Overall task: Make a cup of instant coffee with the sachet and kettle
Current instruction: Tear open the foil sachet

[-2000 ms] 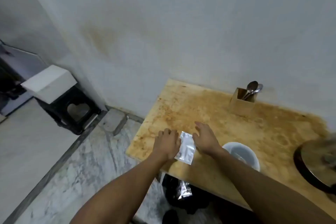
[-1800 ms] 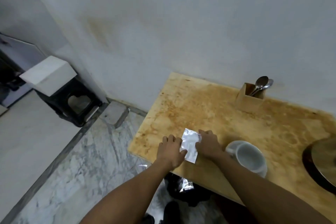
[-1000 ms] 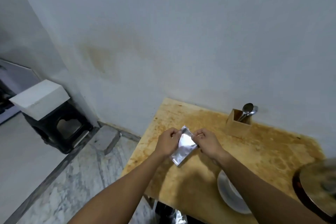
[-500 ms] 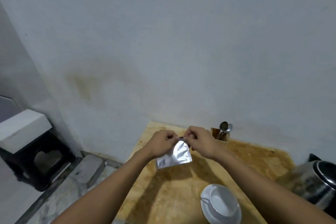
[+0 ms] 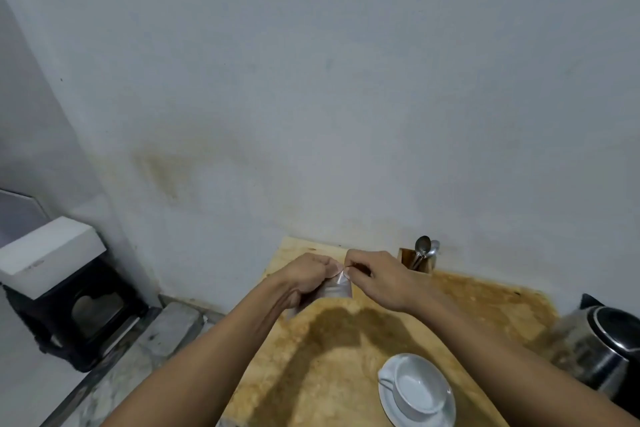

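A silver foil sachet (image 5: 337,289) hangs in the air above the stained wooden table (image 5: 485,305). My left hand (image 5: 304,276) and my right hand (image 5: 375,279) both pinch its top edge, fingertips close together. Most of the sachet is hidden behind my left hand. A white cup (image 5: 417,388) stands empty on a white saucer (image 5: 446,416) near the table's front. A steel kettle (image 5: 595,347) with a black rim stands at the right edge.
A wooden holder (image 5: 427,263) with two metal spoons (image 5: 423,248) stands against the wall at the table's back. A black stool with a white box (image 5: 48,253) on it sits on the floor at the left.
Both hands lifted the sachet off the table and raised it toward the wall, now pinching its top edge. The view tilted up, bringing the kettle and the whole cup into sight.
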